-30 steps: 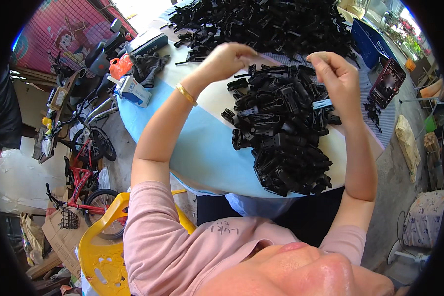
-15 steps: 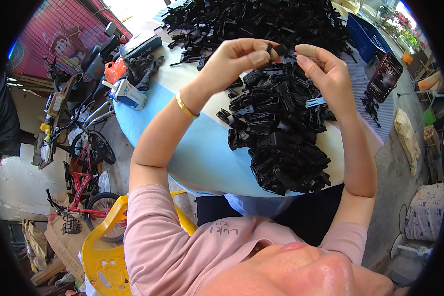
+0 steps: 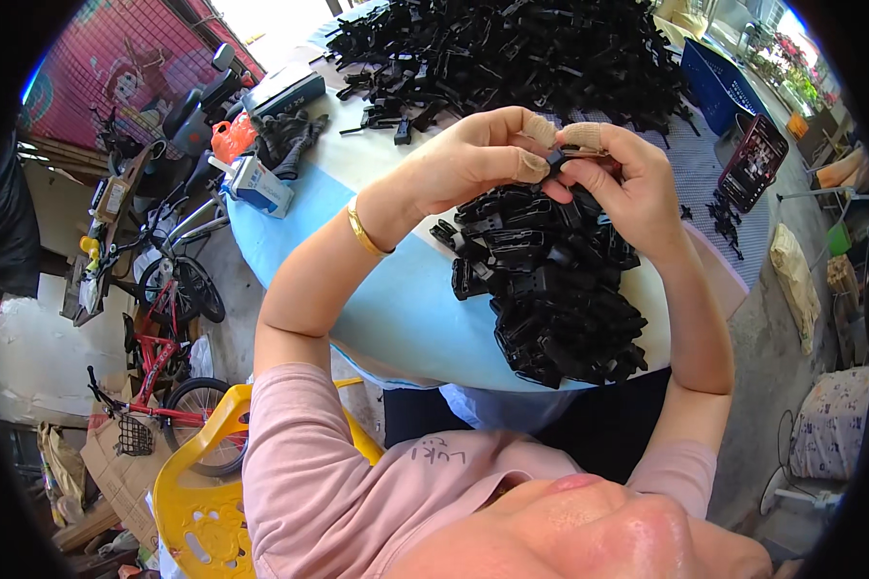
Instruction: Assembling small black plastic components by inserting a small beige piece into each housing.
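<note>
Head view. Both my hands are raised over the counter (image 3: 386, 299), meeting fingertip to fingertip. My left hand (image 3: 461, 164) has thumb and forefinger pinched on a small black part (image 3: 554, 164); my right hand (image 3: 637, 188) grips the same part from the other side, thumb and forefinger closed on it. Fingertips cover most of the part, so its full shape cannot be told. Beige wraps (image 3: 582, 135) circle several of my fingertips. A gold bracelet (image 3: 365, 230) sits on my left wrist.

The small black part is held above the far edge of the near pile (image 3: 555, 304), a heap of black pieces between my forearms, reaching toward the counter's near edge. Beyond my hands lies the far pile (image 3: 512, 58), wider, of loose black pieces. To the right: a phone (image 3: 755, 164) propped upright at a tilt, screen lit, with a few black pieces beside it; behind it, a blue basket (image 3: 720, 89). To the left: a blue-and-white carton (image 3: 261, 187), dark gloves (image 3: 292, 143) just behind it, and an orange-red bag (image 3: 232, 138) next to the gloves.
</note>
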{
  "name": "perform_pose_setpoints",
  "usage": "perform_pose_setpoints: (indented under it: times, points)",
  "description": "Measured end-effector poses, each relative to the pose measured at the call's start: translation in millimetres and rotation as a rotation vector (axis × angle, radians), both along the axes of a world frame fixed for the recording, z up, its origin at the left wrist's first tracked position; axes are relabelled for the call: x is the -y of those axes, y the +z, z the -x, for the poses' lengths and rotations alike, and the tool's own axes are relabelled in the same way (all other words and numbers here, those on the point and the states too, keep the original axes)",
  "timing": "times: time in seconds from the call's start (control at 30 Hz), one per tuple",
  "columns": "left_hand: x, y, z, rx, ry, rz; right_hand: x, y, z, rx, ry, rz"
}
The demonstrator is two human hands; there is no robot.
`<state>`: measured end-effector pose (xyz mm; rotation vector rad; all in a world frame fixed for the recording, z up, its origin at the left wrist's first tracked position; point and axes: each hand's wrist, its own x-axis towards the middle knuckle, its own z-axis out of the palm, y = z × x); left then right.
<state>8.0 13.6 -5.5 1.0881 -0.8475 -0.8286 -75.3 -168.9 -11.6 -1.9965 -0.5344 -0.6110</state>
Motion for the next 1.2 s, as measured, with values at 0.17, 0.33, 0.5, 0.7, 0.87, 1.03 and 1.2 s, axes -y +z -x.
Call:
perform_pose_setpoints:
  times: [0.17, 0.33, 0.5, 0.7, 0.87, 1.03, 1.2]
  points:
    - [3, -4, 1, 0.071, 0.079, 0.056, 1, 4, -1, -0.109, -0.059, -0.191]
    - [6, 0, 15, 0.175, 0.254, 0.054, -6, 3, 5, -0.132, -0.084, -0.178]
    - [10, -9, 21, 0.456, 0.466, 0.041, -13, 1, 7, -0.124, -0.086, -0.135]
    - [13, -8, 26, 0.492, 0.498, 0.04, -11, 4, 8, -0.179, -0.109, -0.107]
    - [12, -10, 28, 0.511, 0.52, 0.076, -14, 5, 11, -0.202, -0.102, -0.113]
    - [8, -9, 35, 0.674, 0.596, 0.065, -15, 9, 14, -0.292, -0.043, -0.176]
    - [4, -6, 32, 1.05, 0.692, 0.064, -16, 6, 13, -0.263, -0.016, -0.196]
